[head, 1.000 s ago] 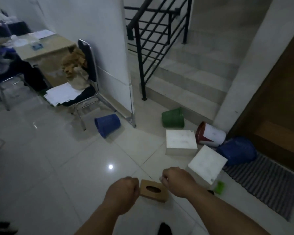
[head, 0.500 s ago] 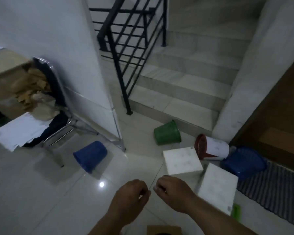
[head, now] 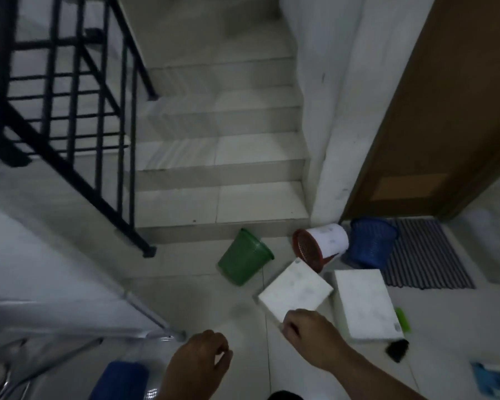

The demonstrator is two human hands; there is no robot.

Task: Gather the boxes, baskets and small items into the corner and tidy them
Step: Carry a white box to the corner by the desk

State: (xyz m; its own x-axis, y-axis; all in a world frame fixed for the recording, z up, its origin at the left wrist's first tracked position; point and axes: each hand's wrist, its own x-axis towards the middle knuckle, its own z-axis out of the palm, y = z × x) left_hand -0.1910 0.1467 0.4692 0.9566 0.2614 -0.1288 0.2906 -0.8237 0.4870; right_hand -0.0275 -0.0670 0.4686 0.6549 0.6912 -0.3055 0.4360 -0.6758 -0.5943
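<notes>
Two white boxes lie on the tiled floor, one tilted [head: 296, 287] and one flat [head: 364, 304] to its right. My right hand [head: 308, 330] hovers at the tilted box's near corner, fingers curled, holding nothing I can see. My left hand [head: 199, 360] is a loose fist lower left, also holding nothing. A green basket [head: 244, 256] lies on its side by the bottom step. A red-and-white basket [head: 322, 245] lies tipped against the wall corner, a blue basket [head: 371, 243] beside it. Another blue basket [head: 122, 379] is at the bottom edge.
Stairs [head: 220, 174] rise ahead with a black railing [head: 70, 116] on the left. A brown door [head: 445, 111] and striped mat [head: 425, 252] are at right. A small green item [head: 403, 319], a black item [head: 397, 349] and a blue item [head: 494, 376] lie near the flat box.
The view has swung right and forward toward the stairs corner; the chair and desk have left view. My right hand has reached out to the tilted white box. The brown tissue box is out of sight.
</notes>
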